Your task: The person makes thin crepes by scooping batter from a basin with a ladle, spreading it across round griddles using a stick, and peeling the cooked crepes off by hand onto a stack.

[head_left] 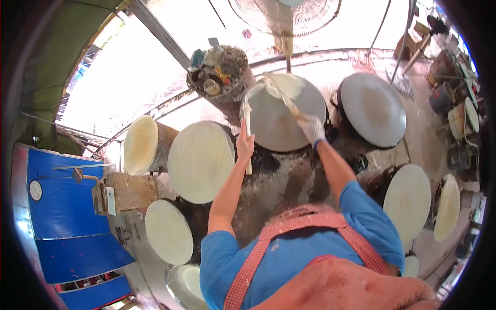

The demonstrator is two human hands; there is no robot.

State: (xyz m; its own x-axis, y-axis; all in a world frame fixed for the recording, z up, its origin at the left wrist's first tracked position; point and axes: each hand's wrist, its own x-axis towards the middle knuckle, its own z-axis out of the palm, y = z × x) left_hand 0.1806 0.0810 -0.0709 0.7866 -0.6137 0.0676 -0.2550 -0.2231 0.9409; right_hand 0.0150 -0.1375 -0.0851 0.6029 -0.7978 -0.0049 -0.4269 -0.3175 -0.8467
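A large round grey griddle [274, 124] lies in front of me, with a pale patch of batter [290, 85] at its far edge. My right hand [311, 129], in a whitish glove, grips a wooden-handled spreader [287, 101] that slants over the griddle. The spreader's far end is coated in batter and reaches the pale patch. My left hand [245, 143] is closed round a long, pale flat stick [248, 118], held upright at the griddle's left edge. Whether this stick touches the griddle I cannot tell.
A bare griddle [373, 109] stands to the right. Pale flatbread sheets cover round surfaces on the left [200, 163] and lower right [407, 199]. A cluttered round stand [219, 72] is beyond my left hand. A fan [287, 15] stands at the back.
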